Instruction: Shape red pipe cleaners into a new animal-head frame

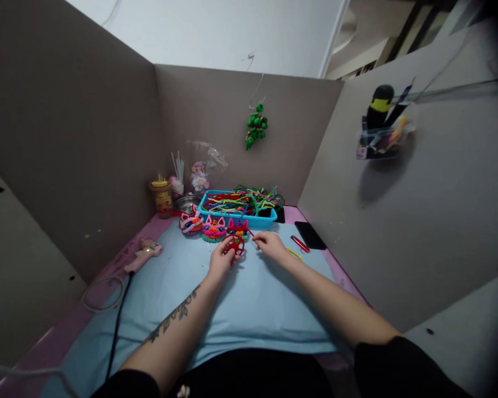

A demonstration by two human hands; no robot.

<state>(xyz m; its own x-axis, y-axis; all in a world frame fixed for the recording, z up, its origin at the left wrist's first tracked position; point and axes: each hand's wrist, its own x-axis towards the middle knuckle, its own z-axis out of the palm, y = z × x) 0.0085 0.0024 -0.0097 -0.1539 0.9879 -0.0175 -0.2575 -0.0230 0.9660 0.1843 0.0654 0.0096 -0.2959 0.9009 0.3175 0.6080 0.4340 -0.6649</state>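
Behind: blue tray [232, 220] of pipe cleaners [243, 200], three finished pieces [213, 228] lined before it. Glue gun [143, 255] far left, lighter [299, 243] and phone [310, 235] right. Left hand [221, 260] pinching red piece [235, 245] mid-mat [191, 298]. Right hand [270, 245] palm down, fingers curled at a red strand; grip unclear.

Your left hand [221, 260] on mat [182, 287], craft piece [234, 245] at its 1 o'clock, touching. Your right hand [270, 245] at 3 o'clock of piece. Tray [236, 217] at 12 o'clock, behind. Glue gun [143, 255] at 9 o'clock. Phone [310, 234] at 3 o'clock.
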